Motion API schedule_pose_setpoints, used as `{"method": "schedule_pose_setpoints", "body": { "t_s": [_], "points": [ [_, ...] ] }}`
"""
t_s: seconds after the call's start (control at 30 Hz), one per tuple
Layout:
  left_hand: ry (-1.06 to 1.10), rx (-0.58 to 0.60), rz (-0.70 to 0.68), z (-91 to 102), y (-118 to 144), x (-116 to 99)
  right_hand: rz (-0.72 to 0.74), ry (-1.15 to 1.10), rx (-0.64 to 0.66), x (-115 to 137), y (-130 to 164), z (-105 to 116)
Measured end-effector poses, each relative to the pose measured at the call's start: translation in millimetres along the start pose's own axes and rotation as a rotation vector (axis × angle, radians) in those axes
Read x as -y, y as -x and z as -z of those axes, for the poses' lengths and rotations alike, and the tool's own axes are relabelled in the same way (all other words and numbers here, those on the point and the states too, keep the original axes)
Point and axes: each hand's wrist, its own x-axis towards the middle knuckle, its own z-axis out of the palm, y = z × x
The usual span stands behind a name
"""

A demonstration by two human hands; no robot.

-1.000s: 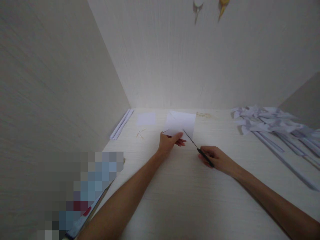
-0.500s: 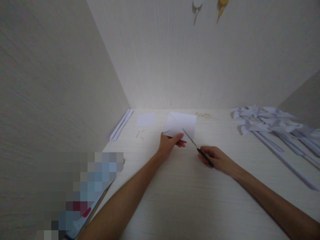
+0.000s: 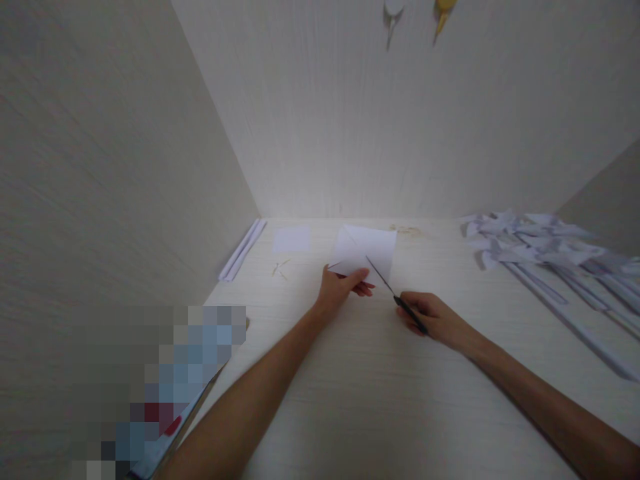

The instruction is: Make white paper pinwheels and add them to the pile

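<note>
As the fingers (image 3: 369,291) of our left hand (image 3: 334,288) reach loosely under the near edge of the white sheet (image 3: 380,247), our thumb lies over it, so we have the paper pinched between them. Our right hand (image 3: 426,315) is curled firmly around the handle of a black-handled cutting tool (image 3: 411,316), probably scissors; its thin dark blade slants up and left across the sheet, and we cannot tell how far its blades are parted. Over the last second the sheet and our left thumb have shifted slightly rightward, while our right hand has hardly moved, which suggests that we are feeding the paper to the blade. Both forearms come in low from the sides, with the wrists nearly straight. The sheet sits in the middle of the worktop (image 3: 345,400), near the back wall (image 3: 320,153). Farther left we see thin scraps (image 3: 285,262), a small paper rectangle (image 3: 291,239) and rolled paper (image 3: 249,248); well off to the right lie crumpled white pieces (image 3: 530,253).
</note>
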Motion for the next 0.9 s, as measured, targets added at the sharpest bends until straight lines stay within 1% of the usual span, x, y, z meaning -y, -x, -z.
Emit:
{"method": "schedule_pose_setpoints", "body": {
  "t_s": [0.2,0.67,0.9],
  "points": [
    [0.029,-0.001,0.002,0.0,0.0,0.1,-0.002,0.007,0.003,-1.1,-0.3,0.3],
    [-0.002,-0.021,0.013,0.0,0.0,0.4,-0.009,0.017,-0.009,0.3,0.8,-0.2],
    [0.022,0.003,-0.012,1.4,-1.5,3.7,0.003,0.025,-0.008,-0.2,-0.2,-0.5]
  ]
}}
